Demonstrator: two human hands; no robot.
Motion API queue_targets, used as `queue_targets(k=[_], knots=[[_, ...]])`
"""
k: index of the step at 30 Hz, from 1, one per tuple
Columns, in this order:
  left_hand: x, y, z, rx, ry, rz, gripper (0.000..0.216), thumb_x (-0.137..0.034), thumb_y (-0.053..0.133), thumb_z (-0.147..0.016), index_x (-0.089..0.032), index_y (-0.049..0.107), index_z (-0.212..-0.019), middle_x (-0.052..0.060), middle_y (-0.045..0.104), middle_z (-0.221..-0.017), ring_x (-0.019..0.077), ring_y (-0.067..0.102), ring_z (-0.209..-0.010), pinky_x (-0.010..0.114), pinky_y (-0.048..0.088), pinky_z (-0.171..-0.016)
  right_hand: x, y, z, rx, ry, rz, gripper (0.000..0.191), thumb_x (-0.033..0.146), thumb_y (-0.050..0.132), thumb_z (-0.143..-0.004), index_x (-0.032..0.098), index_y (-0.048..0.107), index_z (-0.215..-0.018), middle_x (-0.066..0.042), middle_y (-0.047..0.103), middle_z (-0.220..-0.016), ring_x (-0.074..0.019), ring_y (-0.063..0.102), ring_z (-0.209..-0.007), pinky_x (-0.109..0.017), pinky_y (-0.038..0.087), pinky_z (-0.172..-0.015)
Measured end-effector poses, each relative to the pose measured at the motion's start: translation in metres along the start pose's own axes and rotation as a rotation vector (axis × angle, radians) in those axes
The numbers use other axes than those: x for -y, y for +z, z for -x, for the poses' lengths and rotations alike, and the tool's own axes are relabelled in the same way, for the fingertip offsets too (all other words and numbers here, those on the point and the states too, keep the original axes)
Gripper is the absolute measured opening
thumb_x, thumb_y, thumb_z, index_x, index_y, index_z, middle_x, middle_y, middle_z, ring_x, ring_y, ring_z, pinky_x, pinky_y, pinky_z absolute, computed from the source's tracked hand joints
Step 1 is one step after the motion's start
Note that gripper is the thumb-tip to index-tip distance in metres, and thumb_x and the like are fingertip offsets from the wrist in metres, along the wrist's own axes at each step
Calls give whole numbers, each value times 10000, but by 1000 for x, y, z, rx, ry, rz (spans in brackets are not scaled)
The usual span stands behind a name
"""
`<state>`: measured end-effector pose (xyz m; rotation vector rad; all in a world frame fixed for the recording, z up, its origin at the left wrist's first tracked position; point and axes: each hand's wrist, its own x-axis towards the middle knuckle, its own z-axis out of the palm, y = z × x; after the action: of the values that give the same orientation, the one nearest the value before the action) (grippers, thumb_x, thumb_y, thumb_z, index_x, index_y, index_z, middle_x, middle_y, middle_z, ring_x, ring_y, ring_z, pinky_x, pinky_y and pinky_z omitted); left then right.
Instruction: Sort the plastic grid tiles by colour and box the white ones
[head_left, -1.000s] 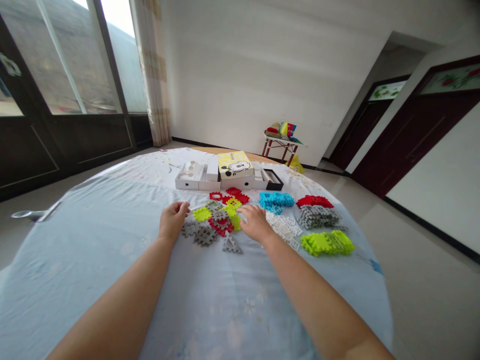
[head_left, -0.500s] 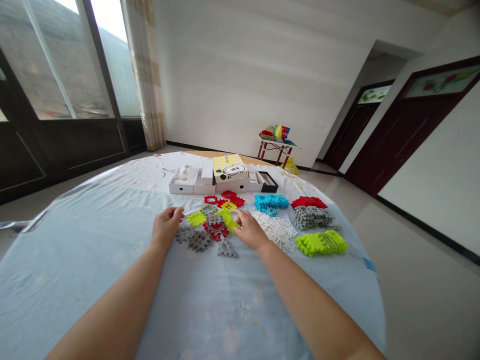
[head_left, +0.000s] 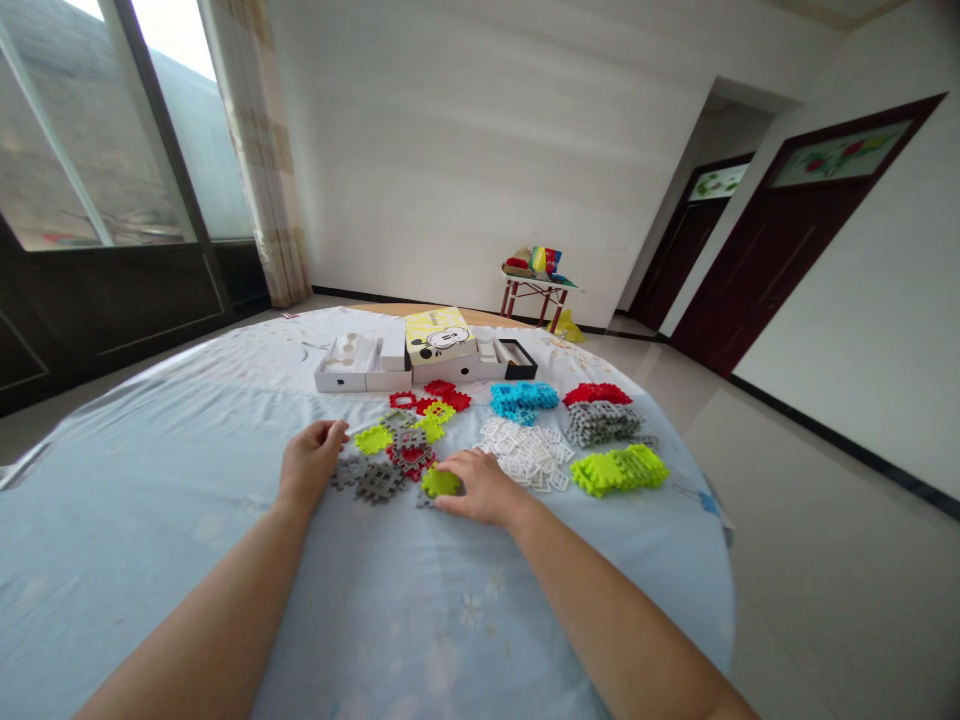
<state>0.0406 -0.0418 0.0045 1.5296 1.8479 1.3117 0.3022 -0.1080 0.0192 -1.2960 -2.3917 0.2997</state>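
My right hand (head_left: 480, 486) grips a lime-green interlocking plastic tile (head_left: 441, 482) between thumb and fingers, low over the cloth. Partly beneath that tile lies a grey triangular piece (head_left: 424, 499). At the left edge of the mixed pile, my left hand (head_left: 312, 458) is closed; whatever its fingers may hold is hidden. Between the hands are dark grey tiles (head_left: 380, 482), a red tile (head_left: 411, 458) and another lime-green tile (head_left: 373, 439). Red pieces (head_left: 448, 396) lie behind them.
Sorted stacks stand to the right: blue (head_left: 523, 401), red (head_left: 598, 394), grey (head_left: 600, 424) and lime green (head_left: 621, 469). White pieces (head_left: 523, 452) form a heap beside my right hand. Farther back are a yellow cartoon box (head_left: 441, 338), a white tray (head_left: 341, 380) and a black-rimmed box (head_left: 520, 372).
My right hand has drawn a lime-green tile out of the pile toward me, over the grey triangle. My left hand stays beside the pile. The view has turned slightly right.
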Motion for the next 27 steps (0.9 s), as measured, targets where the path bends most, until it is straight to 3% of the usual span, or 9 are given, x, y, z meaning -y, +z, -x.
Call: queue_targets(k=[5, 12, 20, 27], knots=[[1, 0, 1, 44, 53, -88, 349, -477, 484, -692, -183, 626, -812, 25, 670, -675, 183, 605, -657, 258, 427, -608, 3, -2, 2, -17, 38, 16, 528, 403, 681, -673, 238, 548, -1157, -69, 585, -1096, -236, 509, -1042, -397, 371, -893], [-5, -3, 3, 58, 34, -163, 339, -461, 500, -679, -183, 636, -817, 14, 677, -685, 190, 606, -670, 260, 426, -611, -17, -30, 29, -230, 110, -47, 554, 346, 663, -698, 198, 497, -1205, -78, 547, -1158, -203, 475, -1108, -351, 349, -950], [-10, -4, 3, 32, -23, -156, 317, -472, 502, -646, -202, 635, -746, 1, 664, -623, 206, 605, -672, 272, 435, -614, -82, -89, 82, -459, 471, 90, 479, 359, 605, -728, 190, 526, -1170, -90, 567, -1132, -217, 512, -1056, -364, 375, -917], [-6, -4, 1, 10, -30, -144, 312, -483, 503, -629, -213, 627, -722, -2, 663, -613, 217, 607, -696, 271, 439, -586, -145, -133, 129, -419, 869, 317, 485, 405, 587, -727, 234, 520, -1176, -75, 582, -1123, -225, 526, -1040, -337, 383, -859]])
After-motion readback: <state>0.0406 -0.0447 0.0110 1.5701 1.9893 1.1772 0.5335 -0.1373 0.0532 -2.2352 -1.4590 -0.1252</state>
